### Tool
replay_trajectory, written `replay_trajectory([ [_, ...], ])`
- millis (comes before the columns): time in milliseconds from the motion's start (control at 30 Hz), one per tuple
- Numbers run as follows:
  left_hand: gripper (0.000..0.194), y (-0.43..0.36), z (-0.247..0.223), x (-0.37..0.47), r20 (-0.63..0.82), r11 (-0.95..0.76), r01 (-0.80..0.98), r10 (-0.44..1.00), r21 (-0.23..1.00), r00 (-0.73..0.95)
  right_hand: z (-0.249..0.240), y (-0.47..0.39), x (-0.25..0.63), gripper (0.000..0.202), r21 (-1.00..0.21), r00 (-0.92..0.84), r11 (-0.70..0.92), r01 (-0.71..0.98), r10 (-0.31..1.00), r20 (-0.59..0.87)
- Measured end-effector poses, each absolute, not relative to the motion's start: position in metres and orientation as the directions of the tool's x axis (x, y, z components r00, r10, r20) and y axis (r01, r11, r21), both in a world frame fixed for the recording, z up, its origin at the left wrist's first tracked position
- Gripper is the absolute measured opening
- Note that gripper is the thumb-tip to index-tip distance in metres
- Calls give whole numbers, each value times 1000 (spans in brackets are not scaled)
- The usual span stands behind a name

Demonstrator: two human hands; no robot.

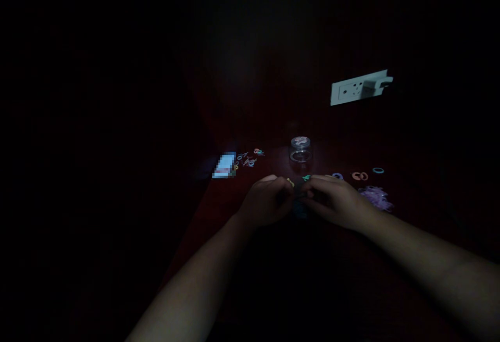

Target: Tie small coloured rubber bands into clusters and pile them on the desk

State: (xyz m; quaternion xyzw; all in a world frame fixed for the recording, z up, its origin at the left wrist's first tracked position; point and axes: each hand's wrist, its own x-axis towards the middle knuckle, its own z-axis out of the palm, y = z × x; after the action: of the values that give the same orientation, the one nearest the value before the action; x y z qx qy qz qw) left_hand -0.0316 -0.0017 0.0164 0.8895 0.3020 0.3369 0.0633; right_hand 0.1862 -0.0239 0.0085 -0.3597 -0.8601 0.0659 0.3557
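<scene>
Yellow band point(290, 182) and green band point(307, 178) lie at the narrow gap between the 2 hands, the yellow by the left hand's point(269, 201) fingertips and the green by the right hand's point(334, 200), so each has its own nearer hand; their long axes are too small to tell. Both hands have fingers curled inward, facing each other above the tabletop point(219, 211), but I cannot tell whether either grips a band. Straight beyond them stands a lidded jar point(300, 150), and a purple heap point(375, 198) lies just outside the right hand.
</scene>
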Motion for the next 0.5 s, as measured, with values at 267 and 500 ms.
replay_trajectory([
  [267,5,-3,17,-31,546,-816,474,576,332,609,5,-24,186,7,-391,-487,717,577,686,540],
  [500,5,-4,16,-29,568,-803,469,594,369,570,6,-31,183,8,-462,-469,708,535,703,534],
])
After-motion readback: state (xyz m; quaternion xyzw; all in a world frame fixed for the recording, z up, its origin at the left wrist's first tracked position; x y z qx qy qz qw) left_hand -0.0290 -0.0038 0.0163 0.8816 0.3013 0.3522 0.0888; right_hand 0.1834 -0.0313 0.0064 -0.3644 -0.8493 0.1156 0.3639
